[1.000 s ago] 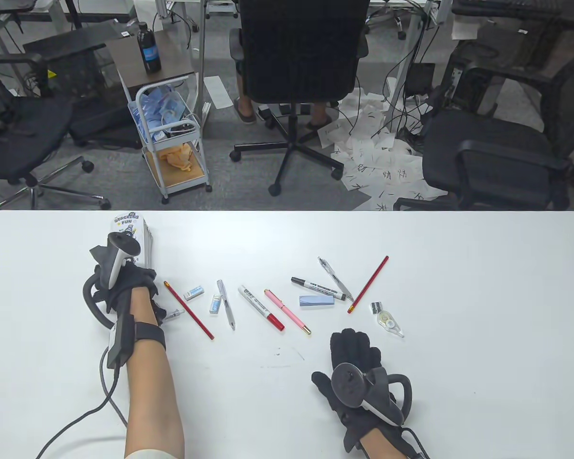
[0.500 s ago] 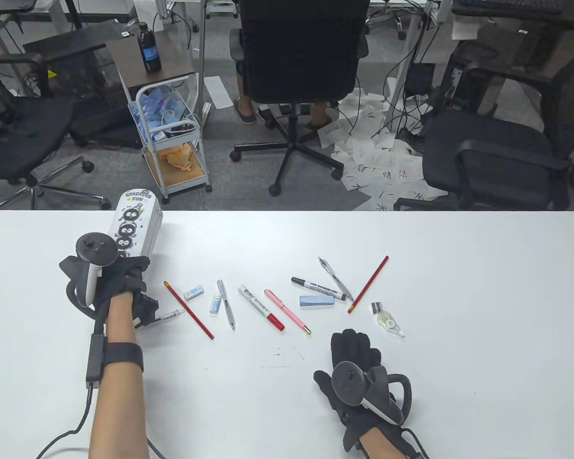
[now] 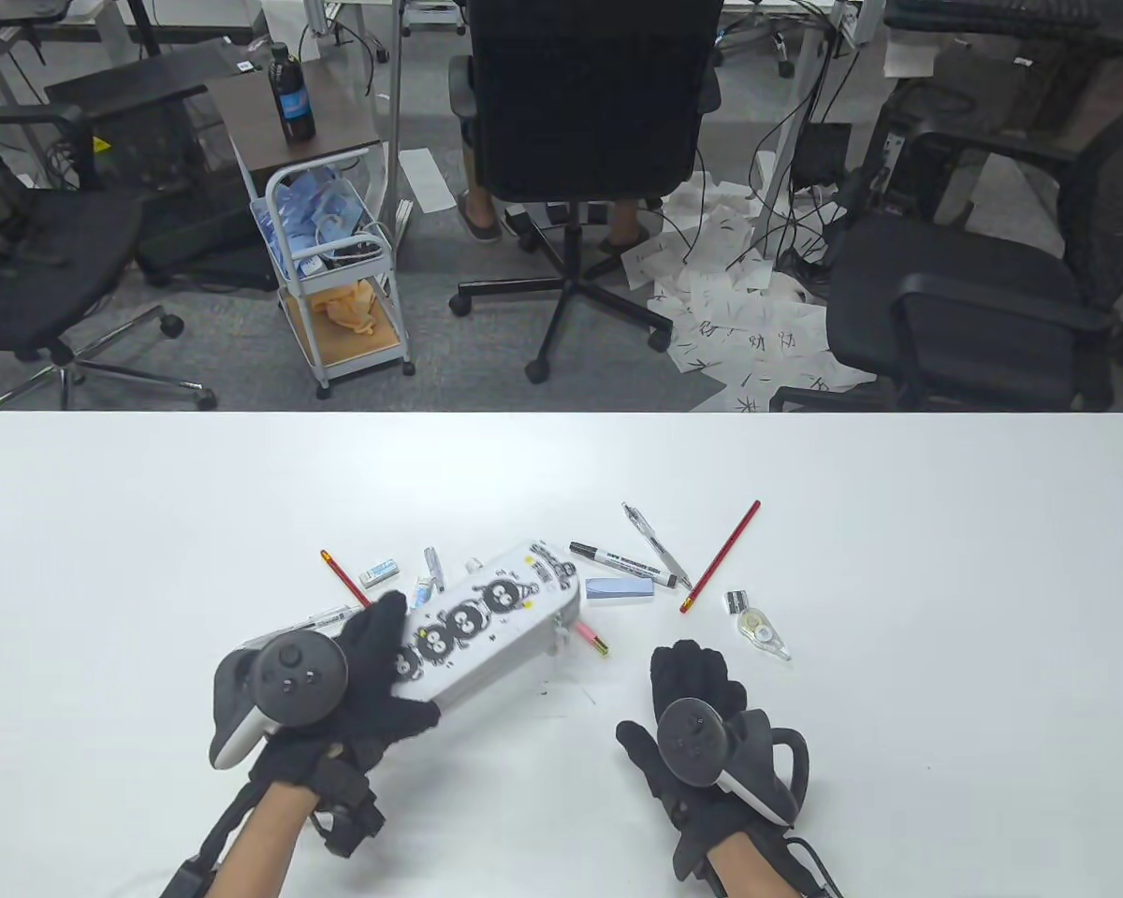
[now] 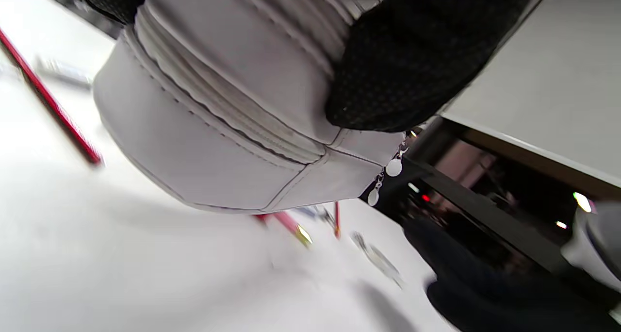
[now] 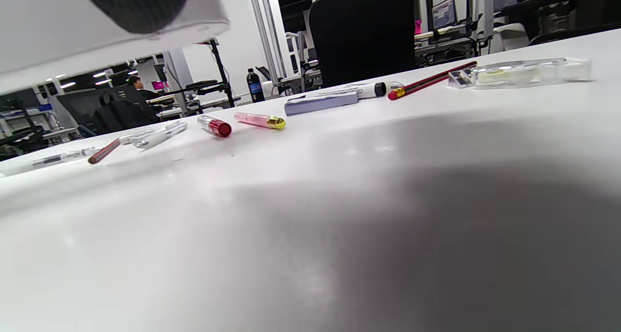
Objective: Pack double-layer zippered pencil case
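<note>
The pencil case (image 3: 487, 627) is white with black soot-ball figures and is zipped shut. My left hand (image 3: 384, 659) grips its near end, thumb on top, and holds it slanted a little above the table over the pens. In the left wrist view its underside (image 4: 218, 142) and two zipper pulls (image 4: 388, 174) show, with my fingers (image 4: 412, 55) wrapped around it. My right hand (image 3: 697, 687) lies flat and empty on the table, right of the case. The case hides most of the red-capped marker (image 5: 216, 126) and the pink pen (image 5: 259, 120).
On the table lie a red pencil (image 3: 344, 578), a small eraser (image 3: 379, 569), a black marker (image 3: 613, 559), a blue eraser (image 3: 618, 587), a clear pen (image 3: 655, 557), a second red pencil (image 3: 721, 557) and a correction tape (image 3: 763, 631). Office chairs stand beyond the far edge.
My left hand has carried the pencil case from the table's far left down to the middle, over the pens, laying it from upright to slanted. The right hand has stayed put.
</note>
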Demonstrator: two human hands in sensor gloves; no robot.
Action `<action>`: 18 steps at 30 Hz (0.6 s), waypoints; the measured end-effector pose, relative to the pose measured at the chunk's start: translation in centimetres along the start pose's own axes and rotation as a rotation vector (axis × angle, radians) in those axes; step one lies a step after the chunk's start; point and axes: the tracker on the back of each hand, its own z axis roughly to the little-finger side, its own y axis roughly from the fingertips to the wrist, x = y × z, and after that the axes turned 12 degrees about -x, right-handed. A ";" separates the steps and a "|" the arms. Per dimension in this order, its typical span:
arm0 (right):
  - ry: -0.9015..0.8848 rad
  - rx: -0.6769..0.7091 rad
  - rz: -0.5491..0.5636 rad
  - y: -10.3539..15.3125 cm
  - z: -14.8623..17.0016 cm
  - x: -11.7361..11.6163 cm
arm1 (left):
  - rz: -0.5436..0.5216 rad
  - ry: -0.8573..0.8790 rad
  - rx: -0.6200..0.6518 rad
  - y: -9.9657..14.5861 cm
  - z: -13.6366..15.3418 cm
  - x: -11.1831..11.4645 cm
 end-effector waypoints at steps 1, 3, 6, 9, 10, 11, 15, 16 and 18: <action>0.000 0.002 -0.002 0.0 0.0 0.0 | 0.015 0.004 0.003 0.3 -0.1 0.8; 0.005 0.018 -0.025 0.0 -0.2 -0.1 | 0.038 -0.051 0.002 0.8 -0.5 2.3; 0.095 0.025 -0.083 0.2 -0.5 -0.6 | 0.102 -0.088 0.002 1.0 -0.6 3.9; 0.181 0.026 -0.127 0.3 -0.9 -1.2 | 0.176 -0.129 0.013 1.5 -0.5 5.3; 0.191 0.026 -0.136 0.3 -1.0 -1.4 | 0.198 -0.143 0.008 1.7 -0.4 5.6; 0.196 0.028 -0.148 0.3 -1.2 -1.6 | 0.212 -0.120 0.008 1.8 -0.3 6.0; 0.163 0.009 -0.208 0.3 -1.4 -2.6 | 0.402 -0.193 -0.012 1.7 -0.5 7.6; 0.157 0.005 -0.205 0.4 -1.5 -2.7 | 0.430 -0.216 -0.003 1.7 -0.7 7.9; 0.193 0.018 -0.149 0.8 -1.8 -3.0 | 0.420 -0.293 -0.022 1.8 -1.4 8.1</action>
